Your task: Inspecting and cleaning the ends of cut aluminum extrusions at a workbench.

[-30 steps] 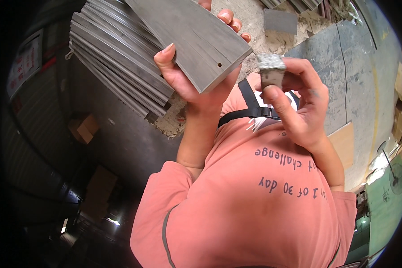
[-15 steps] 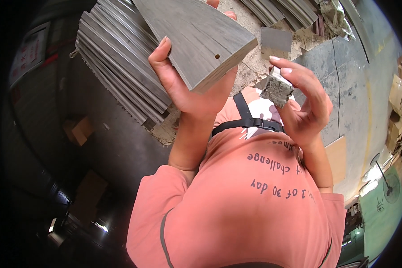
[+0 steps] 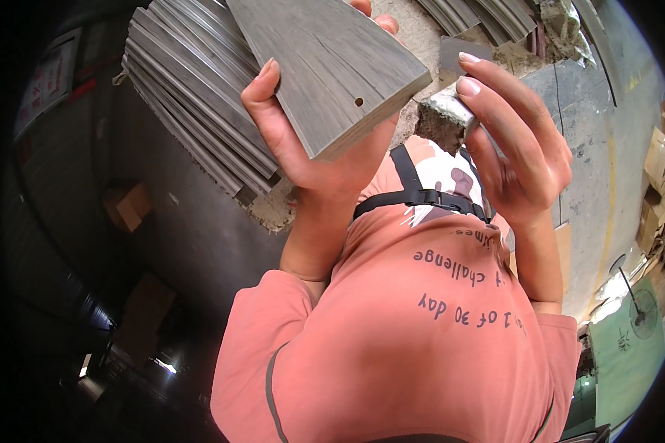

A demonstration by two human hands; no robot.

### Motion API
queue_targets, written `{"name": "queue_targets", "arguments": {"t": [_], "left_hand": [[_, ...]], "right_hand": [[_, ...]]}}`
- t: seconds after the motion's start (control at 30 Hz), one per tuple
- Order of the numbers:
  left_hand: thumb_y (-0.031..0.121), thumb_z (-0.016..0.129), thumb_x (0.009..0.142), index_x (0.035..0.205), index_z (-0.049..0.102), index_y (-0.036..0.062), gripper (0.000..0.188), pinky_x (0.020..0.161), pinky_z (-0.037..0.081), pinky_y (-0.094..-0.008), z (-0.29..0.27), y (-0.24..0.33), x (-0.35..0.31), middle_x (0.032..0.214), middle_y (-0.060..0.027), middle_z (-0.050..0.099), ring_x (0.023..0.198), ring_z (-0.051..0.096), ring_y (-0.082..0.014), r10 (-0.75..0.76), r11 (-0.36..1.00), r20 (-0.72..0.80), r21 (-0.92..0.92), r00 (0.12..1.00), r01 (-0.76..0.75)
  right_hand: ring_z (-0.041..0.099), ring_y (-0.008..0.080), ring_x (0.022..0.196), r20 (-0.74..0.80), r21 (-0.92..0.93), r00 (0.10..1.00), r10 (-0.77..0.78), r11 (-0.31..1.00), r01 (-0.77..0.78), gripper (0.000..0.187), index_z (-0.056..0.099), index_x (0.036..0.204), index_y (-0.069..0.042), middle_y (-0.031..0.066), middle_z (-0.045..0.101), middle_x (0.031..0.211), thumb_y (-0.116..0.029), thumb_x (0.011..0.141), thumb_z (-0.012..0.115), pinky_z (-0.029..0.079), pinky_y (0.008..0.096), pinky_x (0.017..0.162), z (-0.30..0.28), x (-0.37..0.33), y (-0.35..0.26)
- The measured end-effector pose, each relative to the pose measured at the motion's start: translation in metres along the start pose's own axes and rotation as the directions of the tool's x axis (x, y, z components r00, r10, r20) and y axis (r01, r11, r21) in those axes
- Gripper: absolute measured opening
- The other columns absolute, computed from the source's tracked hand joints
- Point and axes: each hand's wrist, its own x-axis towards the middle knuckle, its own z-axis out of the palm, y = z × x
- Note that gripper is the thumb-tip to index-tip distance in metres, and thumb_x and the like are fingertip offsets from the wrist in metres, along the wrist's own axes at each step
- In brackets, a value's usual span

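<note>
A grey wood-grain board [image 3: 332,63] with a small round hole near its near end rests across my left hand [image 3: 310,140]. The thumb lies along the board's left edge, and fingertips curl over the far edge. To its right, my right hand [image 3: 521,140] pinches a small squarish block [image 3: 447,114] between thumb and fingers. Its upper face is whitish, while the side toward me is rough, dark and dirty. A gap separates the block from the board's corner. What the block is made of, I cannot tell.
Long grey ribbed strips [image 3: 192,103] lie stacked at the left, with more strips [image 3: 484,16] at the far right. A dark flat square piece [image 3: 462,53] lies beyond my right hand. Cardboard [image 3: 657,159] and a fan [image 3: 643,310] stand along the right side.
My right hand has moved a little up and right, and the block has turned so more of its whitish face shows. The board has shifted slightly down and right in my left hand.
</note>
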Motion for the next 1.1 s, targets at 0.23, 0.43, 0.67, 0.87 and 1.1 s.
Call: {"name": "queue_targets", "arguments": {"t": [0.23,0.43,0.67,0.87,1.1], "left_hand": [[0.06,0.048,0.087,0.138,0.048,-0.0038,0.082,0.09,0.054,-0.0456,0.0,-0.002,0.0,0.111,-0.0192,0.06,0.1,0.062,-0.0318,0.023,0.999,-0.018,0.037,1.0,-0.022],[0.061,0.048,0.087,0.137,0.049,-0.0024,0.08,0.091,0.054,-0.0459,0.004,-0.001,-0.001,0.11,-0.0189,0.059,0.1,0.062,-0.0314,0.009,1.0,-0.009,-0.03,1.0,-0.01],[0.06,0.049,0.087,0.135,0.048,-0.0023,0.079,0.09,0.054,-0.0462,0.012,-0.002,-0.004,0.109,-0.018,0.058,0.099,0.061,-0.0322,-0.006,0.994,-0.016,-0.109,1.0,0.004],[0.06,0.049,0.088,0.133,0.049,-0.0022,0.077,0.09,0.052,-0.0459,0.007,-0.001,-0.004,0.109,-0.0175,0.056,0.098,0.059,-0.0316,0.005,1.0,-0.021,-0.003,1.0,-0.005],[0.059,0.048,0.088,0.131,0.049,-0.0019,0.075,0.089,0.049,-0.0452,0.005,-0.002,-0.002,0.107,-0.0164,0.055,0.096,0.056,-0.0305,-0.017,1.0,-0.076,0.019,0.997,0.019]], "right_hand": [[0.076,0.0375,0.098,-0.02,-0.09,0.999,-0.041,0.995,0.039,0.038,0.068,0.115,0.006,0.03,0.072,0.112,0.014,0.078,0.071,0.063,0.0388,0.08,0.003,0.0,0.002],[0.076,0.0373,0.097,-0.023,-0.091,0.999,-0.047,0.995,0.044,0.038,0.069,0.115,0.006,0.0308,0.073,0.11,0.012,0.078,0.075,0.064,0.0381,0.079,0.001,0.002,-0.002],[0.077,0.0343,0.097,-0.058,-0.137,0.998,-0.037,0.99,0.029,0.038,0.07,0.115,0.005,0.0289,0.073,0.11,0.011,0.079,0.077,0.064,0.0365,0.078,-0.002,-0.001,0.002],[0.077,0.0323,0.089,0.002,-0.16,0.994,-0.107,0.981,0.106,0.04,0.072,0.114,0.002,0.0286,0.073,0.109,0.01,0.076,0.08,0.064,0.035,0.072,0.002,-0.002,0.001],[0.077,0.0274,0.086,-0.013,-0.187,0.99,-0.141,0.973,0.136,0.037,0.074,0.113,0.0,0.0251,0.075,0.107,0.007,0.078,0.081,0.063,0.0304,0.066,0.001,-0.004,0.0]]}}
